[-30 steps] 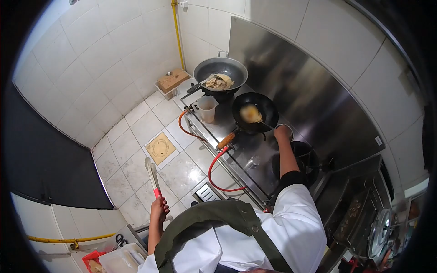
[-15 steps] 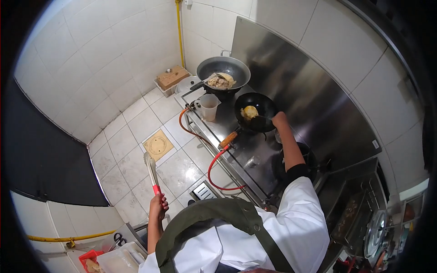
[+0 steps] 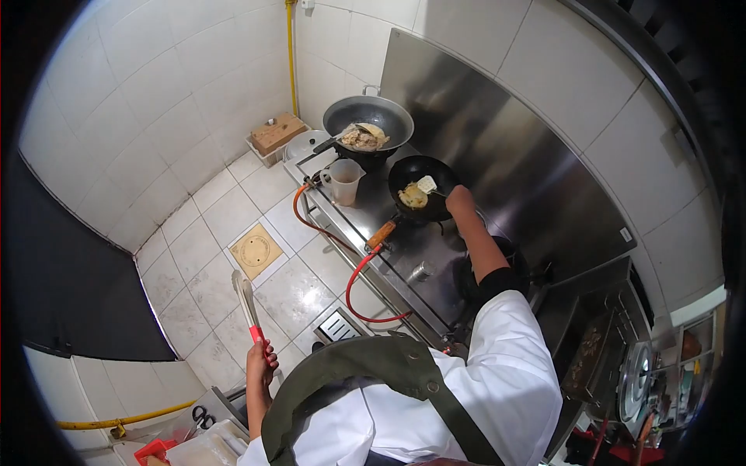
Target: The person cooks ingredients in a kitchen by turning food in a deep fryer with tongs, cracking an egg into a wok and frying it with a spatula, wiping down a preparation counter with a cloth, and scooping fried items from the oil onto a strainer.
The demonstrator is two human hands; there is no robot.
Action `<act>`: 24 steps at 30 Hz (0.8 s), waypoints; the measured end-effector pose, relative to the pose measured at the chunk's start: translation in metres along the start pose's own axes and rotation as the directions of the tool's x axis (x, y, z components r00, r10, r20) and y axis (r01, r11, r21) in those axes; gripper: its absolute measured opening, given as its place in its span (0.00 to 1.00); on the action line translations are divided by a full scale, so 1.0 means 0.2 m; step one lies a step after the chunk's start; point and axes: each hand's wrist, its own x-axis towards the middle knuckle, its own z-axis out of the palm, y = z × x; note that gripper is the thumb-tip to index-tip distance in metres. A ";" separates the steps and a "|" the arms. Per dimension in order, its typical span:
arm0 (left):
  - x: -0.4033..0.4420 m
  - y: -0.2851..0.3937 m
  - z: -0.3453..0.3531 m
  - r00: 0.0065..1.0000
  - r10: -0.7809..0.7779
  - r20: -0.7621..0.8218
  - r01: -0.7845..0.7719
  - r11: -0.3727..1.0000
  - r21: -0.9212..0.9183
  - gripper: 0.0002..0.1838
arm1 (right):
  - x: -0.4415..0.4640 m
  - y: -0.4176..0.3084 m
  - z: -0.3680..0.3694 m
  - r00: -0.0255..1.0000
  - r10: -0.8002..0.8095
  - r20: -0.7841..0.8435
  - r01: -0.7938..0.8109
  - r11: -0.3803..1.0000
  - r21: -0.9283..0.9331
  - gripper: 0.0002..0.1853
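My right hand (image 3: 460,200) is closed on the handle of a spatula (image 3: 427,184), whose pale slotted blade is inside a black frying wok (image 3: 420,163). Beside the blade, an egg (image 3: 413,196) with yellow and browned patches lies in this wok. The wok's wooden handle (image 3: 381,235) points toward me, with no hand on it. Low on the left, over the floor, my left hand (image 3: 261,359) grips metal tongs (image 3: 247,303) by their red handle, tips pointing away from me.
A large grey wok (image 3: 392,116) with cooked food (image 3: 365,138) stands at the stove's far end. Near it is a plastic measuring jug (image 3: 344,182). A red hose (image 3: 347,299) loops off the stove's front edge, and a small metal container (image 3: 422,271) sits on the stovetop.
The spatula blade has come up and now shows flat beside the egg, its pale face visible. My left hand still holds the tongs. The whole view has shifted slightly.
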 end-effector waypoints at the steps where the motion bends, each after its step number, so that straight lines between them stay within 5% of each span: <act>1: 0.00 0.00 -0.01 1.000 -0.001 -0.009 0.001 1.000 -0.004 0.17 | -0.01 0.02 0.02 1.000 0.024 -0.003 -0.024 1.000 0.015 0.11; 4: 0.00 0.01 -0.01 1.000 -0.009 -0.028 0.009 1.000 -0.002 0.17 | -0.06 0.09 0.16 0.982 0.188 -0.003 -0.186 0.974 0.133 0.12; 10: 0.01 0.05 0.05 1.000 0.018 -0.007 -0.018 0.999 0.051 0.17 | -0.08 0.23 0.38 0.973 0.230 0.022 -0.230 0.956 0.181 0.12; 24: 0.04 0.02 0.22 0.998 -0.039 0.057 0.033 0.994 0.101 0.16 | -0.27 0.51 0.35 0.953 -0.240 -0.187 0.194 0.953 -0.231 0.21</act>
